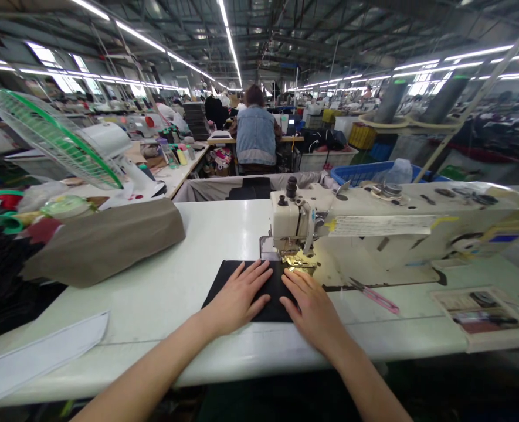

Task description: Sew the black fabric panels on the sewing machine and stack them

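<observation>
A dark fabric piece [271, 299] lies flat on the pale table in front of the sewing machine [285, 220]. My left hand [241, 293] rests palm down on its left and middle part, fingers spread. On the right part of the cloth lies my right hand [309, 302], fingers stretched toward the needle area and thumb apart. Its fingertips are close to the gold-coloured presser and guide [301, 264]. The cloth's far right edge reaches the needle area, partly hidden by my right hand.
Pink-handled scissors [380, 300] and a parts tray [490, 319] lie to the right. At left are a brown fabric bundle [114, 243], a white strip [43, 357] and a fan [61, 140]. A person [255, 132] sits ahead.
</observation>
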The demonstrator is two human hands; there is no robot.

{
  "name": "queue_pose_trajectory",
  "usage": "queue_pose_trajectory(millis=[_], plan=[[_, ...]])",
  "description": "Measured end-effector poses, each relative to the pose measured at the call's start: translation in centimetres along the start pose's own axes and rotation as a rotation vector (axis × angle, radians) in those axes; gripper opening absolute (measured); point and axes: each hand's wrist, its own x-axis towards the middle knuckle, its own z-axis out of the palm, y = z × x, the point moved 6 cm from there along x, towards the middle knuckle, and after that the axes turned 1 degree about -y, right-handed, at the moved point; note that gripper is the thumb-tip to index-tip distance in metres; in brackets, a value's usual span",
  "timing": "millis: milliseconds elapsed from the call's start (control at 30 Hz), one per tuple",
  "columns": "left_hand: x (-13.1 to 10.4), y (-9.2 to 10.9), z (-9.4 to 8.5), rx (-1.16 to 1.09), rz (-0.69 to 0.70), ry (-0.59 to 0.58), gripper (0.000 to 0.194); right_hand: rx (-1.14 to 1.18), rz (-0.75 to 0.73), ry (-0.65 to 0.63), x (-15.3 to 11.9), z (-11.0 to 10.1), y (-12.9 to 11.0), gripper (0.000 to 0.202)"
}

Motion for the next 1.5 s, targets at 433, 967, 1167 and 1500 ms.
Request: queue_pose_trajectory(millis=[433, 967, 1167, 1500], plan=[[0.4, -0.6, -0.2, -0.003, 0.017, -0.005, 0.057, 0.023, 0.021, 0.020, 0.4, -0.3, 0.0, 0.041], [-1.9, 4.1, -1.0, -0.044, 0.229, -0.035, 0.044, 0.025, -0.117, 0.044, -3.5, -2.4, -0.6, 0.027], [0.8, 1.3, -1.0, -0.046, 0.202, 0.008, 0.041, -0.024, -0.066, 0.042, 0.1, -2.1, 0.3, 0.020], [4.3, -1.6, -1.7, -0.052, 0.190, 0.011, 0.041, -0.092, 0.030, 0.015, 2.8, -1.5, 1.6, 0.019]])
